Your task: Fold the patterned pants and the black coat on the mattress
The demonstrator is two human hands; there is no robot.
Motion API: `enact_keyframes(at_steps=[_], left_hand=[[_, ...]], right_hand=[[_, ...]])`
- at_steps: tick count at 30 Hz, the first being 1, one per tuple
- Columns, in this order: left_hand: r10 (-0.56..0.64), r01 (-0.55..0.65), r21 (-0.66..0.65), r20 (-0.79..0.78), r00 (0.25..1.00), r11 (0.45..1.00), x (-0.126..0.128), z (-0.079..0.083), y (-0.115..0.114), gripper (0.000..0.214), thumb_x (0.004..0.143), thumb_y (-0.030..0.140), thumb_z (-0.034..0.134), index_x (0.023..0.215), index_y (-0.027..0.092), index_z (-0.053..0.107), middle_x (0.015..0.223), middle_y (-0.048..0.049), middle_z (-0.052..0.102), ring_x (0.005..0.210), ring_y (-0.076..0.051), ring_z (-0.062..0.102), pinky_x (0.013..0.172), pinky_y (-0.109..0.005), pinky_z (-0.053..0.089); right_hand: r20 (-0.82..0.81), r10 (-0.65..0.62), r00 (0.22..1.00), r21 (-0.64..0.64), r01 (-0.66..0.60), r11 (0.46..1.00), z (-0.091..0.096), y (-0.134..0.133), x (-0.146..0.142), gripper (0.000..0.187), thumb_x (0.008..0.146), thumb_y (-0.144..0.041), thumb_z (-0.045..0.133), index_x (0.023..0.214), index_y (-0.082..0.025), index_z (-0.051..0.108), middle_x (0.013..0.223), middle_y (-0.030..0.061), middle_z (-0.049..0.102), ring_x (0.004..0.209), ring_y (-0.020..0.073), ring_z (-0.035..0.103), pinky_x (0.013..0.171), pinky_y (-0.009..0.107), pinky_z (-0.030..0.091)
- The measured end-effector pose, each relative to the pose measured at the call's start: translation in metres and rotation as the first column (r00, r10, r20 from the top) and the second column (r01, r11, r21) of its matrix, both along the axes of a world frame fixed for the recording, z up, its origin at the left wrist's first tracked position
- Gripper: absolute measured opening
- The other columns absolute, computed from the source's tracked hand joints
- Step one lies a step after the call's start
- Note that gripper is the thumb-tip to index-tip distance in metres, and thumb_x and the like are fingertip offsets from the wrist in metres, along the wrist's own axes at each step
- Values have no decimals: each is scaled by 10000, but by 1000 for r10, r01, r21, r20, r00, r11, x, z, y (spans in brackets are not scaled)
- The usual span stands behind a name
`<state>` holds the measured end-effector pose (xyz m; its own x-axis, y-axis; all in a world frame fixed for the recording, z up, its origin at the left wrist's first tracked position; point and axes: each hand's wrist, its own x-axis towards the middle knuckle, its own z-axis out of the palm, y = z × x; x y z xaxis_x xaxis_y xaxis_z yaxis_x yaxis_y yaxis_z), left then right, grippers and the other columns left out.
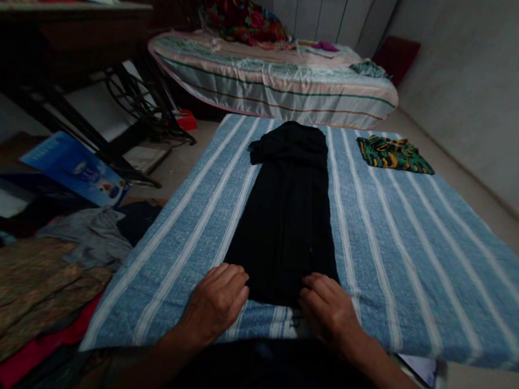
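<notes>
A black shirt (287,214) lies folded into a long, narrow strip on a blue-and-white striped cloth (187,213), its sleeves bunched at the far end. At the shirt's near left corner, my left hand (219,295) has its fingers curled over the hem. My right hand (325,303) grips the near right corner in the same way. Both thumbs point inward, and the parts of the hem beneath the fingers are hidden. Toward the far right of the cloth rests a folded green, yellow and black patterned garment (395,155).
Beyond the striped cloth stands a bed (271,80) with a floral blanket (254,19). A sewing machine table (76,13) is at the left, near a blue box (77,167) and piled clothes (26,291). A wall (480,91) runs along the right.
</notes>
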<state>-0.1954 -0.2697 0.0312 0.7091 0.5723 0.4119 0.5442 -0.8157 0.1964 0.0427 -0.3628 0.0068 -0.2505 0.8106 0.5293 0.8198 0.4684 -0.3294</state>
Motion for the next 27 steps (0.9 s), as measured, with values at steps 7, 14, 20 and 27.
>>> enact_keyframes(at_steps=[7, 14, 20, 27], left_hand=[[-29, 30, 51, -22, 999, 998, 2, 4, -4, 245, 849, 106, 407, 1010, 124, 591, 893, -84, 612, 808, -194, 546, 715, -327, 472], [-101, 104, 104, -41, 994, 989, 17, -1, -2, 412, 788, 53, 403, 1166, 142, 541, 1032, -111, 585, 874, -223, 533, 712, -352, 484], [-119, 118, 22, 54, 991, 993, 23, -11, -1, 322, 762, 68, 410, 1011, 148, 599, 875, -85, 621, 809, -213, 565, 702, -343, 503], [330, -144, -524, 281, 901, 839, 15, -3, 11, 220, 859, 280, 465, 922, 192, 657, 805, -14, 673, 732, -145, 630, 660, -220, 508]], right_hand=[[48, -33, 998, 47, 30, 998, -9, -6, 1, 239, 845, -94, 469, 1048, -135, 588, 1052, 132, 635, 1046, 242, 559, 839, 412, 507], [107, -152, 983, 107, 141, 984, -18, -5, 5, 263, 850, -86, 415, 1034, -135, 596, 1048, 146, 630, 1065, 262, 546, 807, 431, 512], [89, -209, 974, 214, 187, 959, -11, -4, 11, 256, 847, -48, 402, 981, -132, 603, 941, 124, 648, 981, 239, 580, 777, 403, 520], [60, -221, 973, 228, 202, 952, -10, -6, 15, 232, 849, -64, 424, 961, -145, 610, 900, 106, 655, 940, 219, 591, 777, 381, 518]])
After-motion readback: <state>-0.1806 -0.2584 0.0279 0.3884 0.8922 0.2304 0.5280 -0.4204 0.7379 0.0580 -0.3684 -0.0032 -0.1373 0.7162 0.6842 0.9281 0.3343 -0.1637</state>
